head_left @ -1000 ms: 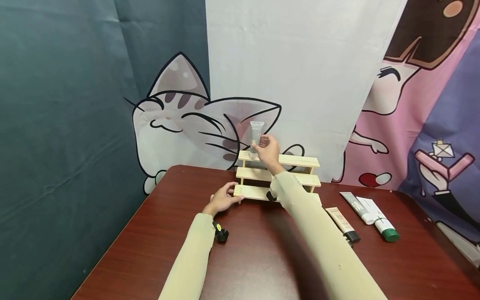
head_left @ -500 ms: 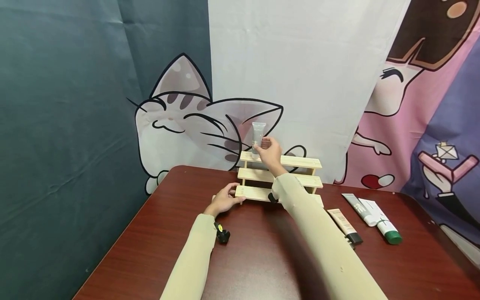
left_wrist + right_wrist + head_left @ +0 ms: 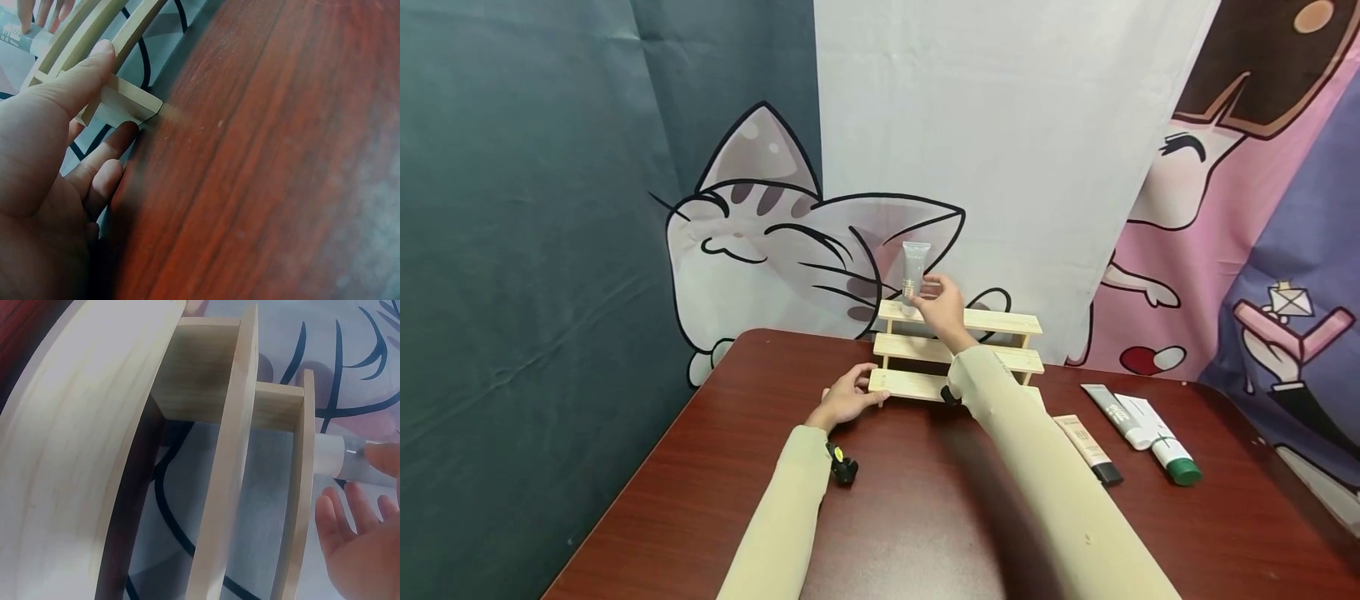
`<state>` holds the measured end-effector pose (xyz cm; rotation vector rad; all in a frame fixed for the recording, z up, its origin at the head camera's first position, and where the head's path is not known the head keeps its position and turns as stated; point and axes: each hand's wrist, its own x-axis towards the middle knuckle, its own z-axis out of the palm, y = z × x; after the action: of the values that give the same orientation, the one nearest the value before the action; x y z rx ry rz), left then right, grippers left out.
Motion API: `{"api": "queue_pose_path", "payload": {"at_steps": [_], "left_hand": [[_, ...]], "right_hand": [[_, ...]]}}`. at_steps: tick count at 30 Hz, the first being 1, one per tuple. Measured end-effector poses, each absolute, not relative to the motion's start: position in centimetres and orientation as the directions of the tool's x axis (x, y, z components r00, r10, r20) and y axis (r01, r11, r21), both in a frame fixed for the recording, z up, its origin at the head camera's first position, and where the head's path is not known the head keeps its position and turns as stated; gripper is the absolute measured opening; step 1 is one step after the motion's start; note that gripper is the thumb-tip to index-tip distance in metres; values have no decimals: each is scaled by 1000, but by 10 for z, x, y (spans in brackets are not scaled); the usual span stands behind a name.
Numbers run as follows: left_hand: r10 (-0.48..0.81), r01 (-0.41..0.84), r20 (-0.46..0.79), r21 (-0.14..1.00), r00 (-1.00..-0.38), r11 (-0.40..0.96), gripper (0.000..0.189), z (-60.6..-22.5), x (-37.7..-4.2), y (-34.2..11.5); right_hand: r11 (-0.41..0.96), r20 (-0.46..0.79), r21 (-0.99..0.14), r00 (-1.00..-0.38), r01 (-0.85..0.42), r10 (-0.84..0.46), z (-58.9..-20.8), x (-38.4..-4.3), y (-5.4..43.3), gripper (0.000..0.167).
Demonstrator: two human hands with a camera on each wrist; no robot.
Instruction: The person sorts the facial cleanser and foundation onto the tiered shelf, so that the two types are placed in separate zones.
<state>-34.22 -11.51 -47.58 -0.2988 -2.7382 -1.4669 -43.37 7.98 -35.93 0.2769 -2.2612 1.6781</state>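
Though its cap [image 3: 328, 455] is white, the upright tube [image 3: 913, 267] is grey.

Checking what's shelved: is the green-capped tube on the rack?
No, the green-capped tube lies on the table, right of the wooden rack.

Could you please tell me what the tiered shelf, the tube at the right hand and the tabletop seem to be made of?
The tiered shelf looks like pale, matte wood: its grain shows. The tube is probably grey plastic, slightly shiny, with a flat end. The tabletop is reddish and glossy with streaked grain, perhaps wood or laminate.
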Motion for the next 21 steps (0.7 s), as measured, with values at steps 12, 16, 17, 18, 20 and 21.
{"api": "queue_pose_path", "payload": {"at_steps": [12,16,17,18,20,21], "left_hand": [[161,180,109,818,-981,547,67,-474,-345,-114],[165,179,106,821,-981,541,68,-474,-343,-115],[165,181,108,821,-980,541,68,-474,-343,-115],[166,185,111,822,-980,539,68,-474,-342,-115],[165,183,110,823,-980,538,69,-474,-341,-115],[165,184,111,823,-980,537,69,-474,-341,-115]], "right_hand": [[310,356,-888,-935,-339,-1,-361,-430,88,47],[325,357,-882,-934,-340,-9,-364,-428,91,47],[329,358,-880,-933,-343,-13,-365,-428,91,48],[331,360,-878,-933,-345,-18,-366,-428,92,48],[336,362,-875,-932,-349,-25,-368,-426,93,48],[337,363,-874,-931,-351,-29,-368,-426,94,48]]}}
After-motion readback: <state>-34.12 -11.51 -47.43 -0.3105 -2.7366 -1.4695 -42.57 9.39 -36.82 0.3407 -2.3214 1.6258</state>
